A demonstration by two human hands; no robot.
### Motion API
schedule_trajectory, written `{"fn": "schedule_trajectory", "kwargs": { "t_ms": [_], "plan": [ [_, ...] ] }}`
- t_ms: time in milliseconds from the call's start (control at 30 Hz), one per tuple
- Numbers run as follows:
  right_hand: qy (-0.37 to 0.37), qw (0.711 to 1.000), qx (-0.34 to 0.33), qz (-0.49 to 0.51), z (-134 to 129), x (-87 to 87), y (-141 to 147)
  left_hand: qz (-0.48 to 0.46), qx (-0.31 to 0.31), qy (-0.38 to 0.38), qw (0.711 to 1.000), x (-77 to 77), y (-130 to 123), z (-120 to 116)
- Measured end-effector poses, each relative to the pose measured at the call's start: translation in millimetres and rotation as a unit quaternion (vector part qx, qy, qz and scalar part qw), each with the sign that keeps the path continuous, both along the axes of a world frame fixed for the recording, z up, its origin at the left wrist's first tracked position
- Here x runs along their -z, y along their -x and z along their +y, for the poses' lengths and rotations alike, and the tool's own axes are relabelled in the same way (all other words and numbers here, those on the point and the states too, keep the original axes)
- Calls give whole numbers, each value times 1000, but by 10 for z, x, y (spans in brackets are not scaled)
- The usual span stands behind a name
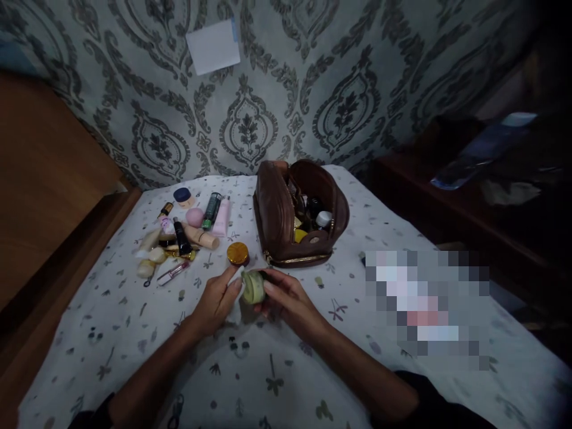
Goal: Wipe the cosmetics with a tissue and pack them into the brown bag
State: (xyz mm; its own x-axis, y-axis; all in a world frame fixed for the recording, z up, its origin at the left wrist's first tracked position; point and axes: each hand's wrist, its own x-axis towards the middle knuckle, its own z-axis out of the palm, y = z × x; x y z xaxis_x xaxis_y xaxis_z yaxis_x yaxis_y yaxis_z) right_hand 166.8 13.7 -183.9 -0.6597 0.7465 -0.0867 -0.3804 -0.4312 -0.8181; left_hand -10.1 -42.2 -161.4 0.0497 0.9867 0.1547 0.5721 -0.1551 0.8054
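Observation:
My right hand [292, 298] is wrapped round a small pale green jar [254, 288] in front of me. A white wipe [236, 298] is pinched in my left hand [217, 301] and touches the jar's left side. Just beyond my hands, a round amber-gold lid or jar [238, 254] lies on the patterned white sheet [214, 381]. Behind and to the right stands a brown cosmetic bag [274, 214], unzipped, with a white-capped jar [323, 220], a yellow item [300, 236] and dark items inside.
Several cosmetics lie at the left, among them a navy-lidded jar [182, 196], a pink tube [222, 217], a black tube [182, 237] and a lip gloss [173, 273]. A pixelated patch covers the right side. A wooden panel [49, 179] borders the left; patterned wallpaper [286, 89] rises behind.

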Motion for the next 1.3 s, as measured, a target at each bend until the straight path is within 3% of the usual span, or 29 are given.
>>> {"fn": "schedule_trajectory", "kwargs": {
  "t_ms": [100,167,300,467,600,800,967,1067,1300],
  "plan": [
    [-65,997,10,-49,0,-28,-37,49,-47,-30,997,-30,7,35],
    [-152,980,48,-120,11,-61,-89,106,-82,-70,988,-44,30,91],
    [-361,888,109,-264,32,-74,-215,253,-115,-91,956,-51,102,263],
    [-465,817,120,-320,20,9,-312,412,-117,-16,903,-3,120,406],
    [-489,779,78,-385,-7,10,-355,439,-105,4,892,72,112,443],
    [-476,760,13,-442,25,-14,-382,420,-123,-14,899,306,229,470],
    [-506,730,8,-460,63,104,-366,420,-55,-29,906,472,526,436],
    [-530,711,32,-461,54,194,-356,405,-10,-45,913,477,590,405],
    [-528,717,46,-452,44,242,-340,356,-19,-65,932,423,433,382]
  ]
}}
